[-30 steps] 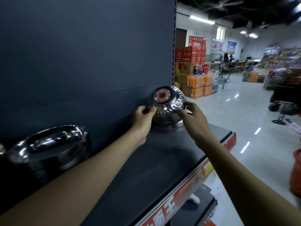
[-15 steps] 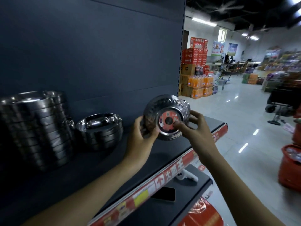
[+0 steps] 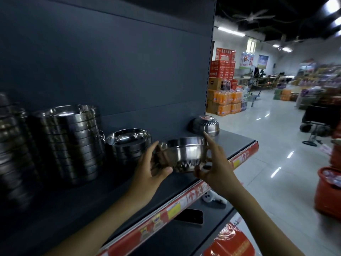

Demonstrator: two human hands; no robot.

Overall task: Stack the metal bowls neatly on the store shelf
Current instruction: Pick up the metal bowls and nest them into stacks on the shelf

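Note:
A shiny metal bowl (image 3: 186, 154) with a faceted base sits upright between my hands, just above the dark shelf (image 3: 238, 143). My left hand (image 3: 151, 170) grips its left side and my right hand (image 3: 215, 163) holds its right side. Left of it stands a short stack of metal bowls (image 3: 129, 143), then a tall stack (image 3: 68, 143) and another tall stack (image 3: 13, 150) at the far left. One more bowl (image 3: 204, 125) lies upside down at the shelf's right end, with a red sticker on its base.
The shelf's front edge carries a red price strip (image 3: 184, 198). On the lower shelf lie a dark phone (image 3: 190, 216) and a small white object (image 3: 212, 197). An orange basket (image 3: 328, 191) stands on the aisle floor to the right. Stacked drink cartons (image 3: 223, 100) sit beyond.
Both hands lifted the bowl off the upside-down one at the shelf's right end, turned it from base-toward-me to upright, and carried it left. My view swung left, showing the stacks.

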